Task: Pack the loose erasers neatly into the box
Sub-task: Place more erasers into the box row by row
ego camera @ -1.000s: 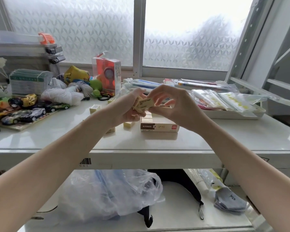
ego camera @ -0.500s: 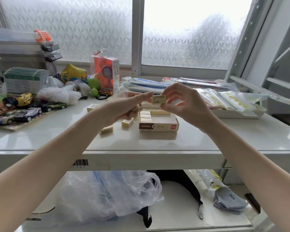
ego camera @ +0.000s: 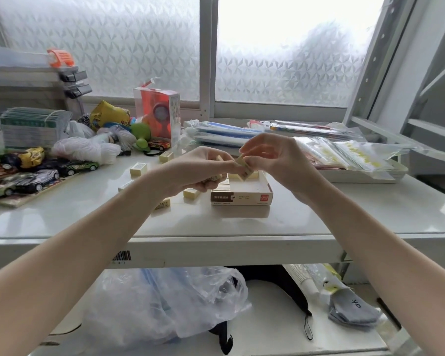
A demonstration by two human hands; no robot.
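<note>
A shallow white and brown eraser box [ego camera: 242, 197] lies open on the white shelf, with rows of cream erasers along its left and back. My right hand [ego camera: 275, 160] pinches one cream eraser [ego camera: 243, 167] tilted just above the box. Beside it, my left hand [ego camera: 198, 170] grips at least one more eraser [ego camera: 212, 179] in its curled fingers, the index finger touching the pinched eraser. Several loose erasers lie on the shelf to the left, among them the loose eraser [ego camera: 190, 194], the loose eraser [ego camera: 138, 168] and the loose eraser [ego camera: 166, 156].
Toy cars on a card [ego camera: 34, 176], white bags [ego camera: 85, 150] and a red toy box [ego camera: 157, 114] crowd the left of the shelf [ego camera: 357, 214]. A tray of plastic packets [ego camera: 352, 160] sits at the right. Below, a lower shelf holds a plastic bag [ego camera: 165, 304].
My right hand has lowered the pinched eraser toward the box and tilted it on end. My left hand stays beside it with its erasers.
</note>
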